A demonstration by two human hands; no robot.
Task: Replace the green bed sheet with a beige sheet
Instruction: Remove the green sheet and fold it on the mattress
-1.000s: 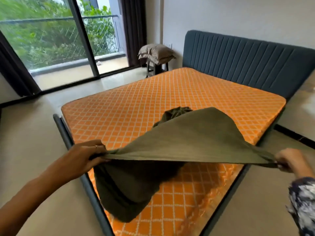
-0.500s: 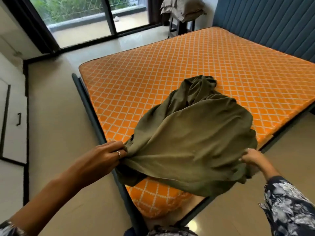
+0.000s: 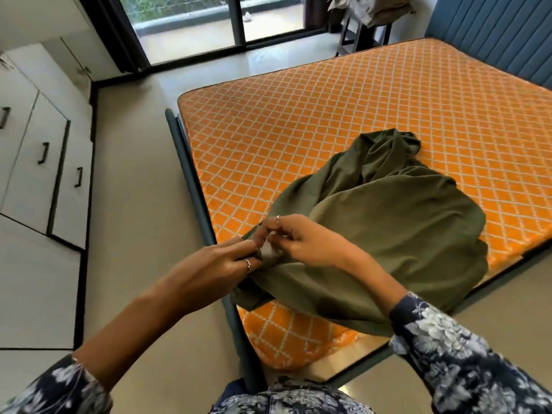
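In the head view, the olive-green cotton bed sheet (image 3: 385, 234) lies in a loose, rumpled heap on the near corner of the bare orange mattress with its white diamond quilting (image 3: 328, 121), one fold hanging over the dark grey bed frame edge (image 3: 191, 174). Both hands meet at the sheet's near-left edge: the left hand (image 3: 221, 267) has its fingers curled round a gathered bunch of fabric, and the right hand (image 3: 301, 240) pinches the same edge just beside it, fingertips bent in, touching the left. The sheet looks light, limp and unslippery; it will sag and trail wherever unsupported, so it is best taken by matched corners or hems and gathered in. A beige bundle of cloth (image 3: 379, 8) sits on a dark stool (image 3: 352, 34) near the headboard, well apart from the hands; whether this is the replacement sheet cannot be told.
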